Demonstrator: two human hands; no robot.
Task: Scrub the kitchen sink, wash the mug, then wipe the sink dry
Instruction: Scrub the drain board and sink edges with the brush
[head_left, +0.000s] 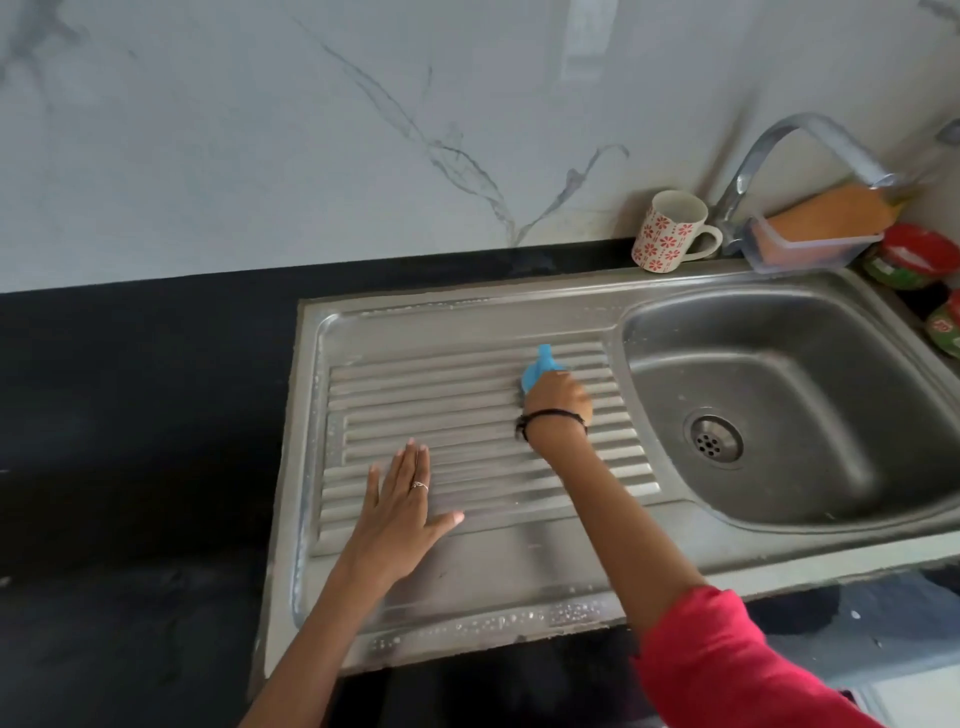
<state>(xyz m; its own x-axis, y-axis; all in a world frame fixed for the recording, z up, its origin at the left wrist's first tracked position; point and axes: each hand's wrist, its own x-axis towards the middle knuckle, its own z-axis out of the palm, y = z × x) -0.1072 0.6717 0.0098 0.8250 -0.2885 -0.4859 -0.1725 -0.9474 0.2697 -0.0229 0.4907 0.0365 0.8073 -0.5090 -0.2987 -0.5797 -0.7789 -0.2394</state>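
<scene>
Steel ribbed drainboard (467, 410): right hand (558, 392) fingers clamp blue brush (540, 370), left hand (402, 501) fingers splayed flat.

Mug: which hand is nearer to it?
Right. The right hand scrubs the drainboard below and left of the mug; the left hand rests flat farther left, nearer the front edge.

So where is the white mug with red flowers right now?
In the head view, the white ceramic mug with red flowers stands upright at the sink's back rim, upper right, just left of the chrome tap.

right hand (558, 392) grips blue scrubber (540, 368) | on drainboard (467, 405) | left hand (402, 499) flat
</scene>
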